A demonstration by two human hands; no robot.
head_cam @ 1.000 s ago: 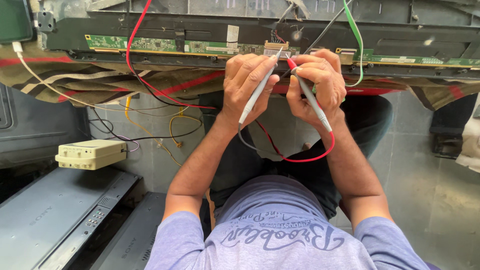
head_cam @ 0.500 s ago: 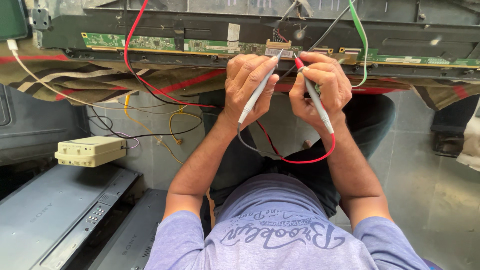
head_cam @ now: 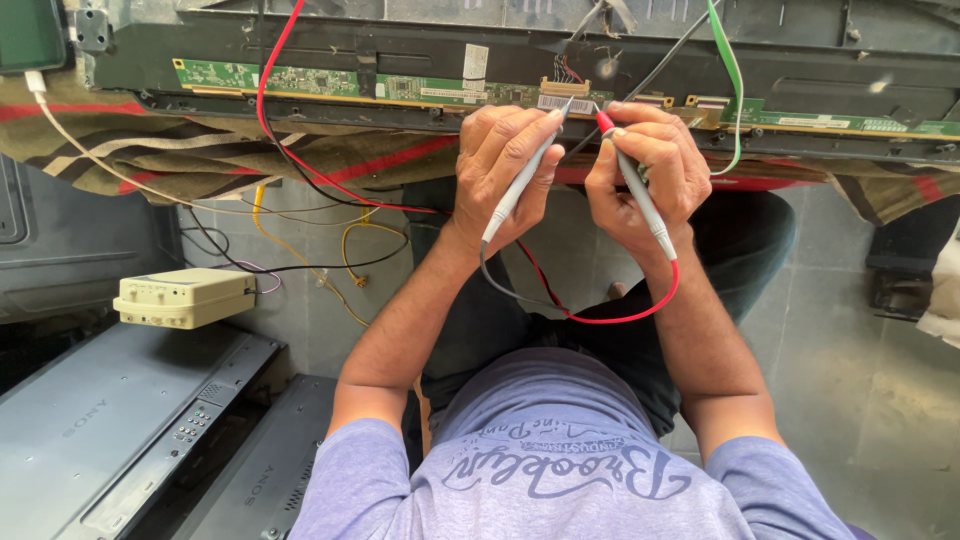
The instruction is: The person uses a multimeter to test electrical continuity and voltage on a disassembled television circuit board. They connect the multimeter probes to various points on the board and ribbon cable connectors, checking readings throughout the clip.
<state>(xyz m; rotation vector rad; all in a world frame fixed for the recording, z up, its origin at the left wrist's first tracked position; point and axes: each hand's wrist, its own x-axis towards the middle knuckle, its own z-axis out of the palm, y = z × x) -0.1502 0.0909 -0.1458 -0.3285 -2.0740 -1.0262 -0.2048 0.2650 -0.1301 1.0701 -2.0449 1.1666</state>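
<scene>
Left hand (head_cam: 505, 170) clamps a grey pen-shaped plastic test probe (head_cam: 523, 183); right hand (head_cam: 645, 170) beside it clamps a red-tipped one (head_cam: 636, 187), tips at the long green circuit strip (head_cam: 400, 88) just beyond both.

Circuit board strip (head_cam: 400, 88): runs left to right along the near edge of the panel frame (head_cam: 800, 70), which lies on a cloth (head_cam: 200, 160). Left hand (head_cam: 505, 165) and right hand (head_cam: 645, 175): side by side before the strip's connector (head_cam: 565, 95), each holding a test probe, tips at the connector. Small box (head_cam: 185, 297): far left, on a flat set (head_cam: 110, 430) on the floor (head_cam: 880, 400).
</scene>
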